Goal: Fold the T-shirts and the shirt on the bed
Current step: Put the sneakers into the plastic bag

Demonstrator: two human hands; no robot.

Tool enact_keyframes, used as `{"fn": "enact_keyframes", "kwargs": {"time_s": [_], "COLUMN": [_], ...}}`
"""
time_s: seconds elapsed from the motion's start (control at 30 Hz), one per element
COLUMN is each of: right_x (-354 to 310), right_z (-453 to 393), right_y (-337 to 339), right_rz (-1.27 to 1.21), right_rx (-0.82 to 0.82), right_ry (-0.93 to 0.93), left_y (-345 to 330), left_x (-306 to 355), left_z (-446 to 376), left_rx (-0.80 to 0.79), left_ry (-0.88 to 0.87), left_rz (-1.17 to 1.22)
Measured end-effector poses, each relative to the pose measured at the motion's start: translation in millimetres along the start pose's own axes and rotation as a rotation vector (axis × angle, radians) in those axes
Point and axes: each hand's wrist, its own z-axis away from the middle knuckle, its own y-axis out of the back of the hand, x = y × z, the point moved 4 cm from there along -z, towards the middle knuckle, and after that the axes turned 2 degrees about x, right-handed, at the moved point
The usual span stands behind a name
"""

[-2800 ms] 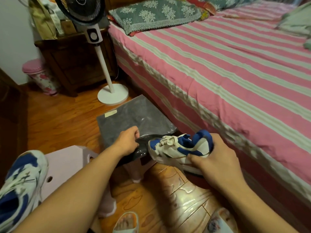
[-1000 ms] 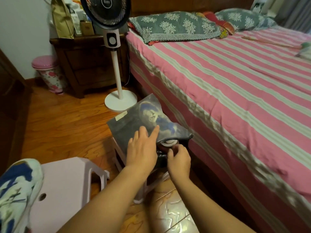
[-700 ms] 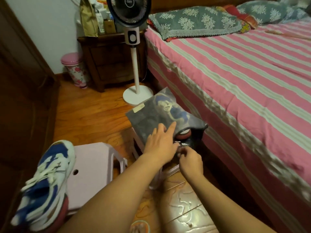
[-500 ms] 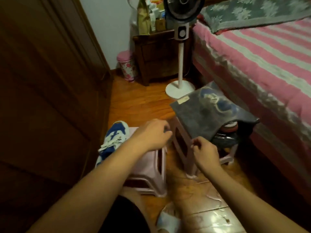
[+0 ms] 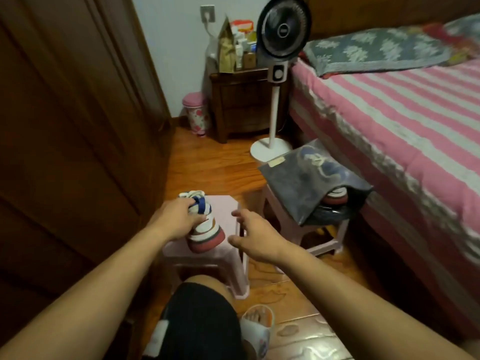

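My left hand grips a white and blue sneaker that stands on a pink plastic stool in front of me. My right hand hovers just right of the sneaker with fingers spread, holding nothing. On a second pink stool lies a grey translucent bag with the other sneaker inside, its heel showing at the open end. The bed with a pink striped sheet fills the right side. No T-shirt or shirt shows on the visible part of the bed.
A standing fan is beside the bed's corner, with a dark nightstand and a pink bin behind it. A dark wooden wardrobe lines the left. Grey patterned pillow at the bed's head. My knee and slippered foot are below.
The sneaker went into the grey bag. Both hands left the bag and the view swung left; my left hand now grips the second sneaker on the near stool.
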Motion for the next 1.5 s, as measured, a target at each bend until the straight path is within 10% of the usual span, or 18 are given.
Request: {"fn": "enact_keyframes", "kwargs": {"time_s": [0.2, 0.33, 0.43, 0.53, 0.7, 1.0, 1.5], "right_x": [16.8, 104.7, 169.3, 198.3, 208.8, 206.1, 239.8], "right_z": [56.6, 145.9, 198.5, 232.3, 243.8, 118.2, -46.1], "right_y": [107.7, 151.2, 165.5, 176.1, 191.1, 158.2, 95.8], "right_rz": [-0.029, 0.075, 0.015, -0.080, -0.173, -0.232, -0.273], "right_rx": [0.220, 0.268, 0.425, 0.609, 0.924, 0.866, 0.738], "right_ry": [0.112, -0.119, -0.321, -0.408, -0.368, -0.267, -0.346], "left_y": [-4.3, -52.0, -81.6, -116.0, -170.8, -145.4, -165.9], "left_x": [189.8, 261.5, 288.8, 290.2, 281.0, 281.2, 268.8], "left_z": [64.1, 89.1, 55.7, -4.8, -59.2, -74.7, -84.8], "left_rx": [0.111, -0.371, -0.346, -0.081, -0.196, 0.105, -0.058], "left_ry": [-0.313, -0.528, -0.416, -0.319, -0.243, -0.330, -0.441], "left_rz": [0.205, 0.298, 0.383, -0.022, -0.085, 0.173, 0.247]}}
